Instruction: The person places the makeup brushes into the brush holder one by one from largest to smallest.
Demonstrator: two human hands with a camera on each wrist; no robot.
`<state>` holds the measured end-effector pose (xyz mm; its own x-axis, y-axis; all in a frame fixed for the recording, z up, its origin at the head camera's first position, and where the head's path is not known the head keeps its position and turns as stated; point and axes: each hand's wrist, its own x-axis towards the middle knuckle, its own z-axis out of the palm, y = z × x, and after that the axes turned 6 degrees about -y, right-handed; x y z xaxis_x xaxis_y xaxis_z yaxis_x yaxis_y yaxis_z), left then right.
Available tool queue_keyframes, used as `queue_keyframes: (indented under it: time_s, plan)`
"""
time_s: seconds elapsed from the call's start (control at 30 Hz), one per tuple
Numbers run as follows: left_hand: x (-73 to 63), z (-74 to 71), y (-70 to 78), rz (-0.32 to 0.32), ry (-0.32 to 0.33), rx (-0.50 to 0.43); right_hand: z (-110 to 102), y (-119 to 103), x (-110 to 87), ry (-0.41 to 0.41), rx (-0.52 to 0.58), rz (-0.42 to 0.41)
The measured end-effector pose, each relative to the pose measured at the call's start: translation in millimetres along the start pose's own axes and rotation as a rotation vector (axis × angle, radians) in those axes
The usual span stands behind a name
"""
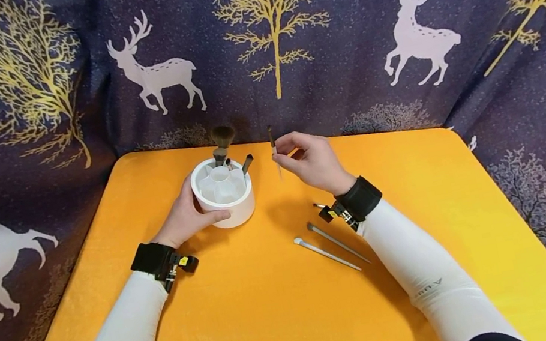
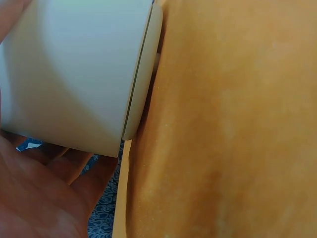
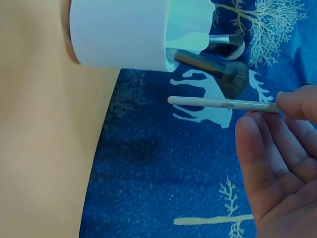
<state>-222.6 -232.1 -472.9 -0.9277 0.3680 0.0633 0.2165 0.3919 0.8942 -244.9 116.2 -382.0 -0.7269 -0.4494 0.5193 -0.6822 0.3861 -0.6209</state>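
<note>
My left hand [image 1: 184,215] grips a white round brush holder [image 1: 237,211] around its side, thumb across the front. In the left wrist view the holder's smooth wall [image 2: 79,74] rests against the palm and fingers. Makeup brushes stand in it: a large fluffy one [image 1: 222,136], a smaller one [image 1: 219,155] and a dark-tipped one [image 1: 247,163] leaning right. Right of the holder, my right hand [image 1: 314,162] pinches a slim makeup brush [image 3: 218,103] between thumb and fingers. That brush is upright above the table, bristles up, its pale handle end pointing down.
Two makeup brushes, one white-headed [image 1: 327,254] and one grey-headed [image 1: 337,242], lie side by side on the orange tablecloth [image 1: 234,323]. Another brush tip [image 1: 319,205] shows beside the right wrist, partly hidden. A dark curtain [image 1: 246,78] with deer and trees hangs behind the table.
</note>
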Motion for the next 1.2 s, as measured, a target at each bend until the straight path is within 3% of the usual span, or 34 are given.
queue_keyframes:
  time_s: [0.2, 0.67, 1.2]
  plan:
    - [1.3, 0.4, 0.8, 0.013, -0.003, 0.002, 6, -4, 6.9, -0.012, 0.013, -0.014]
    - [1.9, 1.2, 0.4, 0.030, 0.002, -0.009, 26, -13, 23.4, -0.010, 0.059, -0.144]
    - [0.0, 0.5, 1.2, 0.044, 0.001, -0.020, 43, -22, 33.4, -0.039, 0.045, -0.154]
